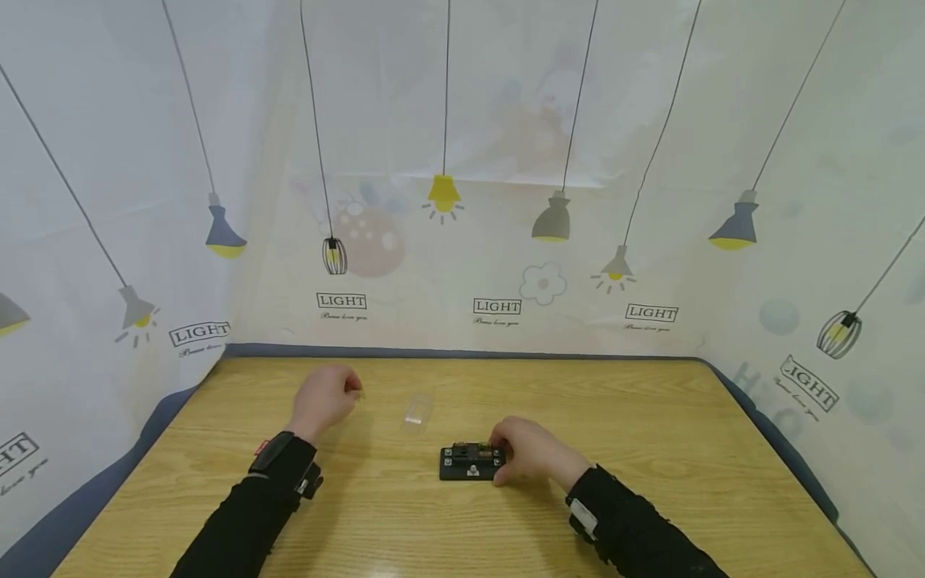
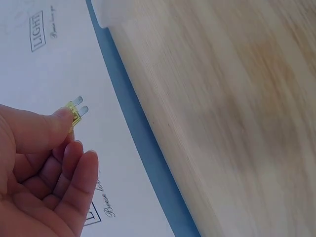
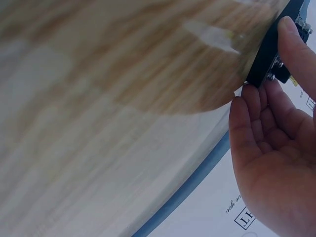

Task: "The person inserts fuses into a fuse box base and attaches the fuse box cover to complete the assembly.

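Between thumb and forefinger my left hand (image 1: pixel 325 400) pinches a small yellow blade fuse (image 2: pixel 75 112), its two metal prongs pointing out from the fingertips. The hand is over the far left part of the table. My right hand (image 1: pixel 533 451) grips the right end of a black fuse block (image 1: pixel 457 470), thumb at the near edge and fingers at the far side. Metal screw terminals show on the block, with yellowish pieces along its far side. In the right wrist view the block (image 3: pixel 262 57) is partly hidden by the thumb.
A small clear plastic piece (image 1: pixel 417 411) lies between the hands, farther back than the block. The wooden table (image 1: pixel 405 530) has a blue-grey border (image 1: pixel 462 352) at its back edge. Behind it and at both sides hangs a white sheet (image 1: pixel 405 96) printed with lamps.
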`<state>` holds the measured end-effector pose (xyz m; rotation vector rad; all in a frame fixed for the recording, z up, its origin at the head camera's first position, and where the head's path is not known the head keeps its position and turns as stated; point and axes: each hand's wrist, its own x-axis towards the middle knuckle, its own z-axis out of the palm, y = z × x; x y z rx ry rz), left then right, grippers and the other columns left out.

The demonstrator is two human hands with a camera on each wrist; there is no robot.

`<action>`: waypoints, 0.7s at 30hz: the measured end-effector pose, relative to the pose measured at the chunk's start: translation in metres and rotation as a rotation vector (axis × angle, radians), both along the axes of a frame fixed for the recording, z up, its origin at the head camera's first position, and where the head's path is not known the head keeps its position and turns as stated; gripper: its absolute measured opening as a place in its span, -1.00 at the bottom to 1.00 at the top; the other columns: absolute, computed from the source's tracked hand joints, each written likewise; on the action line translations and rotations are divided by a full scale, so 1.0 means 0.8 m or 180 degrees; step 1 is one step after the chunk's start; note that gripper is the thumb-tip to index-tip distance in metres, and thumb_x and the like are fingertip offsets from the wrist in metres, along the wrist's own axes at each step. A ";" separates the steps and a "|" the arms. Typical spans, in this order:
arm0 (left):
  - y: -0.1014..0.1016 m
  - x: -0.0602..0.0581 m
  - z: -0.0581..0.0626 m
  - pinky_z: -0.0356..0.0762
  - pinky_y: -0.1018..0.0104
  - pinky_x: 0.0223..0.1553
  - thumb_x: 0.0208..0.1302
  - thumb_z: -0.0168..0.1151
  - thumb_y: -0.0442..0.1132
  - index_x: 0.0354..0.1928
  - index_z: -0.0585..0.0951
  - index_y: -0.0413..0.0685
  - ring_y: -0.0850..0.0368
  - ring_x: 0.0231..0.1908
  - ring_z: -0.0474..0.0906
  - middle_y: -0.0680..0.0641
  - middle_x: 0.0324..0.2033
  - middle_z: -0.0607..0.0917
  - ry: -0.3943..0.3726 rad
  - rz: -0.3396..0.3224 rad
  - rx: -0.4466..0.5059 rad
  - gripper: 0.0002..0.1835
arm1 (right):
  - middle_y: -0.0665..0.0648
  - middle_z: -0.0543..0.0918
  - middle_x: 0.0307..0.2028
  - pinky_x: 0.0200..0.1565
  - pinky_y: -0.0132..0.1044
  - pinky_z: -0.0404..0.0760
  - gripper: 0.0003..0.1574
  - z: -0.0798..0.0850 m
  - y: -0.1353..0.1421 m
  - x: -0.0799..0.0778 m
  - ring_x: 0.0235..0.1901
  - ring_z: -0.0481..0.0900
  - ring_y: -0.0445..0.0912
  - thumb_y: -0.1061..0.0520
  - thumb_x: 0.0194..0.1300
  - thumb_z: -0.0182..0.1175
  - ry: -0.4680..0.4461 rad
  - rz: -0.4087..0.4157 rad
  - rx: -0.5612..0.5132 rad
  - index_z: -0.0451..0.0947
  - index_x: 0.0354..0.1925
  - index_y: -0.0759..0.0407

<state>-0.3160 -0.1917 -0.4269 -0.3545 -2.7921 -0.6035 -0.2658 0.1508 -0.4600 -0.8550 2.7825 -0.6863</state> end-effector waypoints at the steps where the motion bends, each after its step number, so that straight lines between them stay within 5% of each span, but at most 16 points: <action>1: 0.003 0.001 0.000 0.41 0.21 -0.46 0.07 0.27 -0.37 -0.48 0.62 -0.07 0.14 -0.57 0.41 0.03 -0.53 0.59 0.0007 -0.0023 0.0007 -0.94 | -0.02 0.44 -0.34 -0.28 -0.23 0.42 -0.44 0.000 0.000 0.000 -0.39 0.36 -0.17 0.01 -0.11 0.46 -0.0002 -0.0001 0.0002 0.52 -0.13 0.16; 21: 0.056 0.028 0.006 0.44 0.25 -0.40 0.04 0.33 -0.37 -0.47 0.63 -0.02 0.21 -0.51 0.43 0.10 -0.53 0.57 0.0094 -0.0494 0.0120 -0.91 | -0.02 0.44 -0.34 -0.29 -0.23 0.42 -0.44 0.002 -0.001 -0.001 -0.40 0.36 -0.16 0.00 -0.13 0.47 0.0031 -0.0004 0.0044 0.52 -0.15 0.16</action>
